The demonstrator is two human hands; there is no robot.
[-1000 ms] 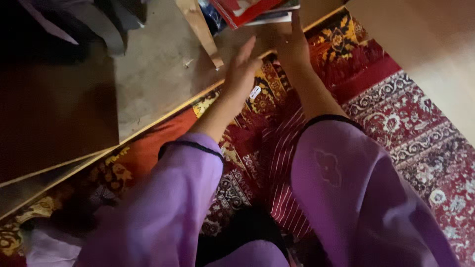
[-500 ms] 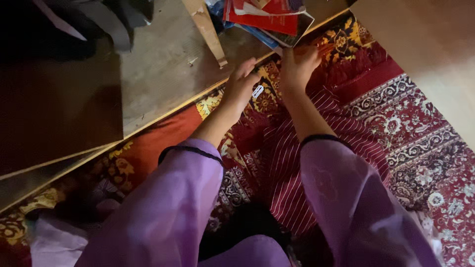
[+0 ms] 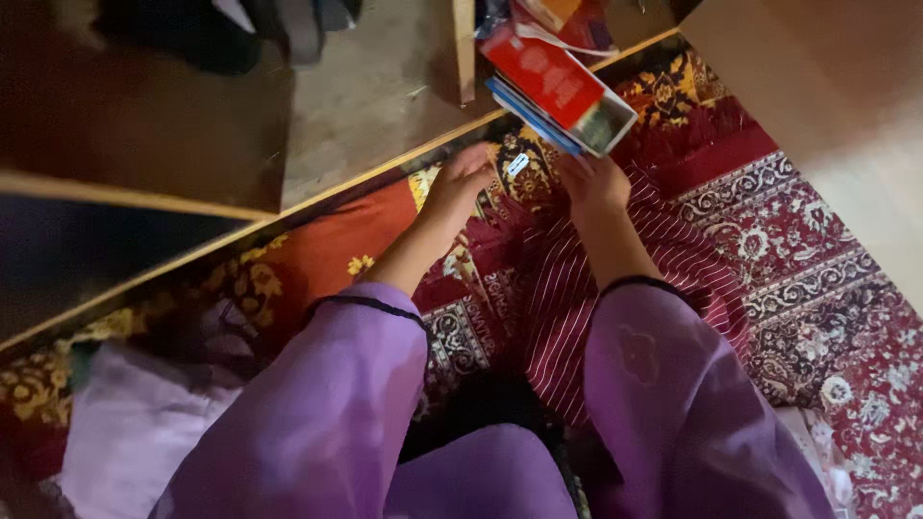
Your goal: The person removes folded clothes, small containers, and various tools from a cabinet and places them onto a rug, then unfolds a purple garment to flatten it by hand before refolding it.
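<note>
Patterned red rug underneath | left hand is laid flat, open, on rug edge | right hand has been lowered, closed under stack of books, now tilted nearer.

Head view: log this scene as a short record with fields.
Left hand: resting on dark red patterned fabric, fingers curled
Right hand: just below a stack of flat books, red one on top; contact unclear
Surface: red patterned rug beside a bare wooden floor
Sleeves: purple
</note>
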